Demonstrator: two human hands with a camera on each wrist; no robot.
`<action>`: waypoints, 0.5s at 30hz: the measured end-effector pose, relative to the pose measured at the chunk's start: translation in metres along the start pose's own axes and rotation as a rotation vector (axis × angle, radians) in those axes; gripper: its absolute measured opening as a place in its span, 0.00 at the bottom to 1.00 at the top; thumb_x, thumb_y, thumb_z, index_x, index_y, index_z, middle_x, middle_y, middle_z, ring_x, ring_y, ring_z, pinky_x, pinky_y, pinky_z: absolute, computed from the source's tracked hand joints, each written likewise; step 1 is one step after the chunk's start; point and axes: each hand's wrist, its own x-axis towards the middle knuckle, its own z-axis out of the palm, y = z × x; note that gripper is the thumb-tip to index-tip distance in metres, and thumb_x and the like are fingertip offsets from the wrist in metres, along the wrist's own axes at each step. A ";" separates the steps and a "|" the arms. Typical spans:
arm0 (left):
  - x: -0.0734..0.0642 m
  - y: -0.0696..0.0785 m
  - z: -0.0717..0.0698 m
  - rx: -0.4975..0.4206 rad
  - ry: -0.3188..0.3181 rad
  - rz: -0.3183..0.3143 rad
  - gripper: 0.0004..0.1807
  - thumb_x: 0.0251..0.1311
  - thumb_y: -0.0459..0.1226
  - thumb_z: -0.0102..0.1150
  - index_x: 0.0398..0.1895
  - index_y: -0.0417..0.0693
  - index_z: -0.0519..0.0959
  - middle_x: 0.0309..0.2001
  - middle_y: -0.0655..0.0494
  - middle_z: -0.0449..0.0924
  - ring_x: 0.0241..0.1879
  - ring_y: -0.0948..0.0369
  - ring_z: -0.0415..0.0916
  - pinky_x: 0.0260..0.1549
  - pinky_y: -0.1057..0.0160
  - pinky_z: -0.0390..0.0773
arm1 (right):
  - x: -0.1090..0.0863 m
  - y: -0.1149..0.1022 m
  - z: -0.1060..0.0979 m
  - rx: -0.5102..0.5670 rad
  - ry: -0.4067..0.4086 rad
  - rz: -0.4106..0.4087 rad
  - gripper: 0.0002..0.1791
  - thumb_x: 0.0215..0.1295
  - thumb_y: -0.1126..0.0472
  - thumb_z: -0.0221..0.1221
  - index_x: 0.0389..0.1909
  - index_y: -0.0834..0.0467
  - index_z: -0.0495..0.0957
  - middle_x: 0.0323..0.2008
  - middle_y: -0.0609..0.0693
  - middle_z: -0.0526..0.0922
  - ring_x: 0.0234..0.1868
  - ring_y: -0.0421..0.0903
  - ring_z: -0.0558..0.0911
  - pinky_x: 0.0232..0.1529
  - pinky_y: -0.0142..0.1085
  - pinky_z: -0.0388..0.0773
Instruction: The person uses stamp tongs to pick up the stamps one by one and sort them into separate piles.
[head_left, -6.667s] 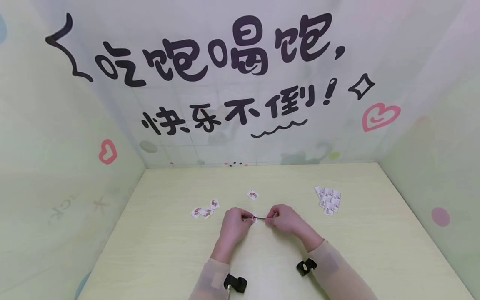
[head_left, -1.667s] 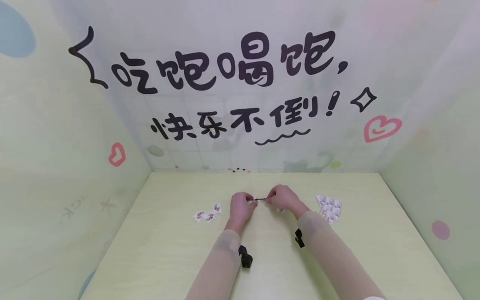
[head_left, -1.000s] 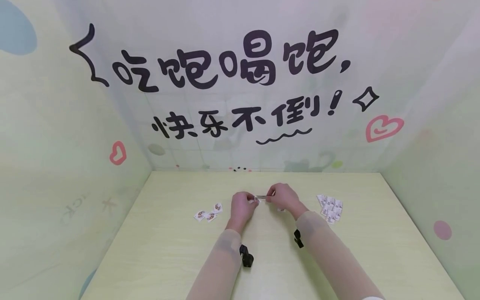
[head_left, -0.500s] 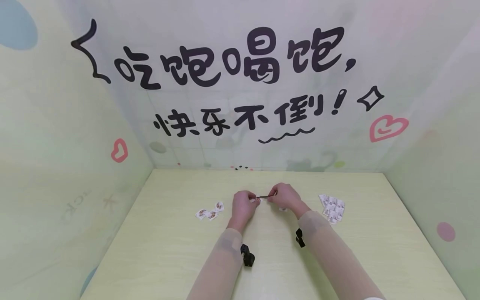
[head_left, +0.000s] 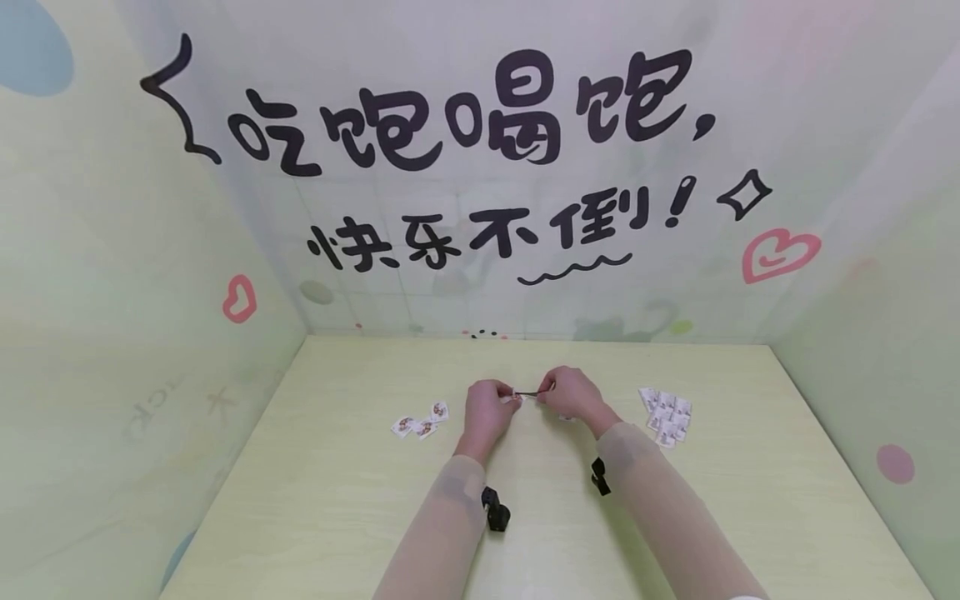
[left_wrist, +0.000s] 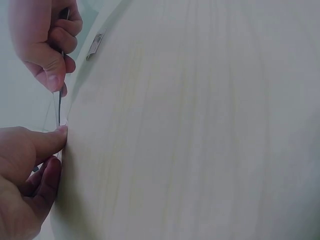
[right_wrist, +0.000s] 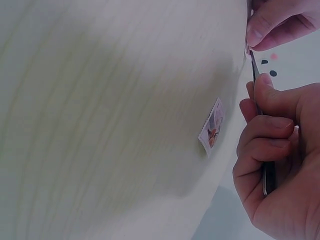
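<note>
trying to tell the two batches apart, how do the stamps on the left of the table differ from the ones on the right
The left stamps number three; the right stamps are more numerous. The left stamps have reddish-brown prints, the right stamps greyish ones. The left stamps spread loosely; the right stamps form a tighter block. Both lie on the table.

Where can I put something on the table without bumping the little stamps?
The table is bare between the left wall and left sleeve, nearer than the three stamps; also between the stamp bunch and right wall. It's crowded in the middle: left hand, right hand, tweezers and a lone stamp.
</note>
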 end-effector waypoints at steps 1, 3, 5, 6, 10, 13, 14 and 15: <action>0.000 0.000 0.000 0.001 -0.003 0.000 0.10 0.61 0.34 0.78 0.43 0.40 0.89 0.41 0.50 0.88 0.46 0.51 0.84 0.52 0.51 0.83 | -0.001 0.000 0.000 -0.004 0.005 -0.002 0.04 0.73 0.60 0.67 0.38 0.55 0.86 0.29 0.48 0.84 0.24 0.45 0.81 0.26 0.38 0.76; 0.000 0.000 0.001 -0.002 -0.005 0.008 0.10 0.61 0.34 0.78 0.43 0.39 0.89 0.42 0.49 0.88 0.47 0.50 0.84 0.52 0.50 0.83 | -0.003 0.000 0.001 -0.015 0.027 -0.016 0.04 0.72 0.60 0.67 0.38 0.56 0.86 0.30 0.48 0.85 0.26 0.46 0.81 0.28 0.39 0.76; -0.001 0.000 0.001 -0.008 -0.003 0.011 0.10 0.62 0.34 0.77 0.43 0.39 0.89 0.43 0.48 0.88 0.48 0.49 0.84 0.53 0.50 0.83 | -0.006 0.000 0.003 -0.013 0.044 -0.023 0.05 0.72 0.59 0.67 0.38 0.56 0.86 0.32 0.48 0.85 0.30 0.46 0.80 0.32 0.39 0.76; -0.001 -0.001 0.001 -0.013 0.001 0.014 0.10 0.62 0.34 0.77 0.44 0.39 0.89 0.43 0.48 0.87 0.48 0.49 0.83 0.53 0.50 0.83 | -0.008 0.000 0.004 -0.007 0.050 -0.027 0.05 0.72 0.59 0.67 0.39 0.57 0.86 0.34 0.48 0.85 0.31 0.46 0.80 0.34 0.39 0.76; -0.007 0.000 0.001 -0.048 0.019 0.026 0.12 0.62 0.33 0.75 0.47 0.37 0.88 0.46 0.46 0.86 0.50 0.48 0.83 0.54 0.48 0.82 | -0.021 0.000 0.009 0.049 0.068 -0.015 0.06 0.73 0.59 0.66 0.40 0.59 0.86 0.36 0.50 0.86 0.35 0.47 0.80 0.39 0.40 0.77; -0.015 0.002 0.001 -0.052 0.016 0.048 0.14 0.62 0.34 0.75 0.49 0.35 0.88 0.47 0.44 0.86 0.51 0.47 0.83 0.56 0.48 0.82 | -0.035 0.000 0.012 0.104 0.086 0.012 0.06 0.73 0.61 0.66 0.41 0.61 0.86 0.37 0.51 0.85 0.36 0.47 0.80 0.38 0.40 0.77; -0.017 0.003 0.001 -0.040 0.009 0.064 0.14 0.63 0.34 0.75 0.49 0.35 0.88 0.47 0.43 0.86 0.52 0.46 0.82 0.57 0.47 0.81 | -0.039 0.001 0.014 0.121 0.094 0.021 0.06 0.73 0.61 0.65 0.41 0.61 0.85 0.36 0.51 0.85 0.35 0.48 0.80 0.37 0.40 0.76; -0.020 0.004 0.002 -0.025 0.002 0.079 0.14 0.63 0.34 0.75 0.48 0.35 0.88 0.47 0.43 0.86 0.52 0.46 0.82 0.57 0.47 0.81 | -0.044 0.001 0.015 0.139 0.101 0.029 0.06 0.73 0.62 0.65 0.41 0.62 0.85 0.36 0.52 0.84 0.35 0.48 0.79 0.37 0.39 0.76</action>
